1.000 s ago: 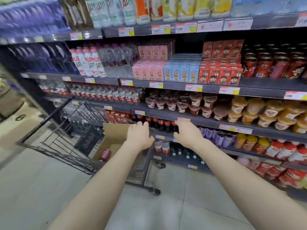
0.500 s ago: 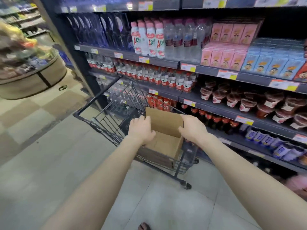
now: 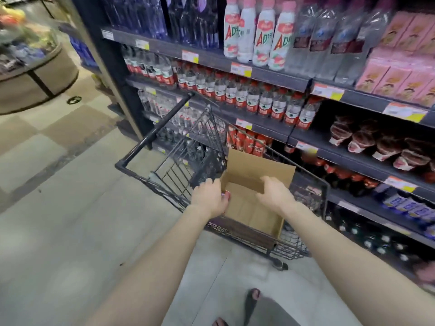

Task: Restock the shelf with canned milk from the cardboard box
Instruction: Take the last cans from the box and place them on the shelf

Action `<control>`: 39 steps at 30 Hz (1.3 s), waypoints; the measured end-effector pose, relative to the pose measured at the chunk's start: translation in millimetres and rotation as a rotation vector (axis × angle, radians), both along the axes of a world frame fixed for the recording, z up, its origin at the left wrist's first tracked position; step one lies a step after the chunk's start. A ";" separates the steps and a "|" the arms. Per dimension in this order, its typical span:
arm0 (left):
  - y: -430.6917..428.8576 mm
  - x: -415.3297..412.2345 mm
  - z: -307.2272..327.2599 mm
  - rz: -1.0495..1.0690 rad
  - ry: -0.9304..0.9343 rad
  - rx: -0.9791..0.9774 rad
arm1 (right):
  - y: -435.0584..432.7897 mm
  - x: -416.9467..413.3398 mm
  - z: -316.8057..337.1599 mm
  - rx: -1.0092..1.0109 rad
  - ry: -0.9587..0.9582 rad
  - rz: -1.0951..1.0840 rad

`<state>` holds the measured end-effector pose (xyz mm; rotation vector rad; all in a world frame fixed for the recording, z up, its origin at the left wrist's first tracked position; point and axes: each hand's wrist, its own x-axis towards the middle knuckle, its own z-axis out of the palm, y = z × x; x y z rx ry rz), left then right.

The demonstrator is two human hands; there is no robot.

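Footing: foot in a dark sandal (image 3: 251, 300) on the pale tiled floor (image 3: 70, 231), close behind the cart.
Left hand: left hand (image 3: 209, 198) at the box's left wall, fingers curled downward inside. It is touching or just beside the can; I cannot tell whether a grip has closed.
Right hand: right hand (image 3: 275, 196) over the open box, fingers loosely bent, holding nothing.
Can: small red can of milk (image 3: 227, 195) in the box's near-left corner. Only its top shows, the rest is hidden by the left hand.
Box: brown cardboard box (image 3: 259, 165), flap up, sitting in the black wire shopping cart (image 3: 155, 130). The visible interior is otherwise bare cardboard.
Shelf: dark metal shelf unit (image 3: 277, 77) just beyond the cart, stocked with bottles and cups. No slot for the cans is identifiable here.
Step (judged): fetching a can out of the box.
Next (judged): close the left fingers round the can, lift it clear of the wall, then turn toward the shelf.
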<state>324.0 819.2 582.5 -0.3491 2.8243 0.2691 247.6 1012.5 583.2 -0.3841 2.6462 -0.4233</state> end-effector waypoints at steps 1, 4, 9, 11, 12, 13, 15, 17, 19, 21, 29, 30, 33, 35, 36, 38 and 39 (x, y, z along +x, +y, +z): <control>-4.6 -6.2 -9.9 0.006 -0.014 0.026 | -5.5 -7.4 -7.4 0.001 -0.020 -0.006; -16.6 -27.6 -38.0 0.024 -0.056 0.074 | -20.5 -33.4 -34.6 0.007 -0.079 -0.028; -44.3 -83.1 -76.3 0.094 -0.116 0.083 | -49.8 -86.6 -89.0 0.040 -0.176 -0.039; -58.7 -113.0 -89.8 0.143 -0.130 0.072 | -64.2 -113.4 -113.2 0.055 -0.223 -0.041; -64.5 -127.0 -97.0 0.162 -0.139 0.074 | -71.2 -126.8 -126.4 0.065 -0.252 -0.035; -68.6 -138.9 -105.9 0.179 -0.156 0.088 | -78.1 -138.7 -138.2 0.067 -0.280 -0.033; -69.0 -156.2 -124.1 0.199 -0.224 0.125 | -90.7 -155.7 -160.9 0.086 -0.360 -0.037; -64.3 -166.7 -146.5 0.193 -0.305 0.139 | -101.4 -167.1 -180.0 0.102 -0.420 -0.025; -58.9 -171.4 -172.5 0.205 -0.377 0.152 | -110.2 -174.8 -206.2 0.085 -0.467 -0.063; -57.7 -178.0 -204.6 0.247 -0.437 0.143 | -120.7 -185.3 -239.8 0.069 -0.485 -0.106; -57.8 -182.9 -354.0 0.322 -0.657 0.303 | -159.5 -194.6 -380.1 0.036 -0.653 -0.258; -57.5 -184.4 -367.7 0.335 -0.668 0.323 | -164.5 -195.7 -391.1 0.049 -0.665 -0.260; -54.8 -185.3 -403.1 0.382 -0.631 0.331 | -180.1 -196.1 -425.8 -0.116 -0.695 -0.484; -51.5 -182.9 -419.3 0.408 -0.584 0.295 | -187.5 -194.9 -448.9 -0.223 -0.703 -0.626; -50.6 -179.6 -426.7 0.429 -0.597 0.307 | -188.7 -194.6 -457.6 -0.257 -0.698 -0.674; -51.6 -168.8 -439.4 0.520 -0.662 0.358 | -187.7 -193.4 -468.3 -0.307 -0.723 -0.733; -52.7 -162.7 -445.2 0.591 -0.676 0.375 | -186.8 -193.2 -468.0 -0.328 -0.739 -0.744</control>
